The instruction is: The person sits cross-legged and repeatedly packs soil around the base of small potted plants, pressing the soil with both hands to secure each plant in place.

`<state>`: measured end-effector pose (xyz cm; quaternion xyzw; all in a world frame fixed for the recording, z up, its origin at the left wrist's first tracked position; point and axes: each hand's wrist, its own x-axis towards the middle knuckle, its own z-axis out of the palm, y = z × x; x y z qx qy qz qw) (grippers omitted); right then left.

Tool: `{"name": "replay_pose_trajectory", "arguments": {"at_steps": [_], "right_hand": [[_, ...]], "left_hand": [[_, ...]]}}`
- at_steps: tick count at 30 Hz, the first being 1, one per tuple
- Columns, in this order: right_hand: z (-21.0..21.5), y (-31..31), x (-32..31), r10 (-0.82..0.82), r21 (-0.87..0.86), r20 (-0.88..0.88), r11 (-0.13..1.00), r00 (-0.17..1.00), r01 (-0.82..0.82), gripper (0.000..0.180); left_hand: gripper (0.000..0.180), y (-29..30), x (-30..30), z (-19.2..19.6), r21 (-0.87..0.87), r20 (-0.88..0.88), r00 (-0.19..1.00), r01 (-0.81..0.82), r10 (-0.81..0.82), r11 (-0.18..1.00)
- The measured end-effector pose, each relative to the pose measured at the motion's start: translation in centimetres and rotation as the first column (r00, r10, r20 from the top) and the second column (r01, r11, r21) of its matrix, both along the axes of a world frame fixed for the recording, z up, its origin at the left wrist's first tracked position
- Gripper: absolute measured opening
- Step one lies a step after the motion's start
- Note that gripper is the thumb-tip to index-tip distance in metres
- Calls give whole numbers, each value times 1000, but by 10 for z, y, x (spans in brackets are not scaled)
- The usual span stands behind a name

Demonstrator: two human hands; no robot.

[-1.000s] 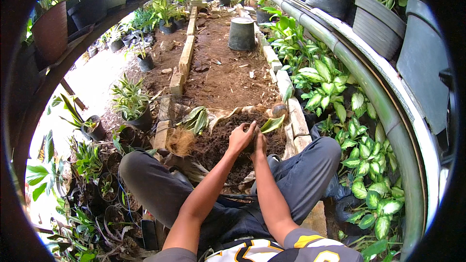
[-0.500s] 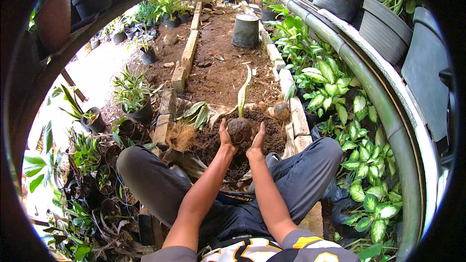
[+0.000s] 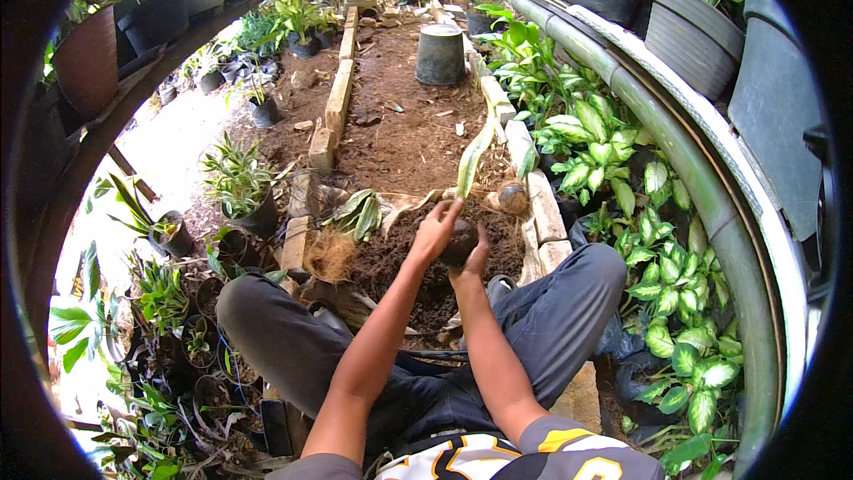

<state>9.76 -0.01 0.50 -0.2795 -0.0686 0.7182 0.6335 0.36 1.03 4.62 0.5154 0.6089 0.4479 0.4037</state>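
A long pale-green leaf stands up, leaning right, from a dark round ball that looks like packed soil. My right hand cups this ball from the right and below. At the top left of the ball, my left hand has its fingers closed around the foot of the leaf; the fingertips are partly hidden. Both hands are over a heap of loose dark soil between my legs. Left of the heap are a tuft of brown fibre and several cut leaves.
A brown round ball sits at the heap's right edge, beside a row of blocks. An upturned black pot stands farther along the soil bed. Potted plants line the left; leafy variegated plants and a bamboo pole edge the right.
My left hand has moved from the ball's left side up to the foot of the leaf. The ball and leaf have shifted slightly right, and the leaf leans more.
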Motion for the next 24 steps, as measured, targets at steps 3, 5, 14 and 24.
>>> {"name": "replay_pose_trajectory", "arguments": {"at_steps": [3, 5, 14, 24], "right_hand": [[-6, -3, -7, -44, 67, -70, 997, 997, 48, 33], [-7, 1, -10, -168, 20, 86, 986, 982, 167, 44], [4, -22, -18, -169, -14, 780, 958, 602, 286, 51], [-2, -6, -28, -206, 203, 895, 978, 396, 52, 59]], "left_hand": [[81, -6, 9, -8, -12, -71, 992, -110, 109, 994], [65, -5, 10, -17, -34, -28, 991, -133, 132, 991], [32, -33, 10, -45, -232, 633, 742, -92, 222, 968], [42, -37, -1, -42, -415, 725, 533, -169, 437, 894]]}}
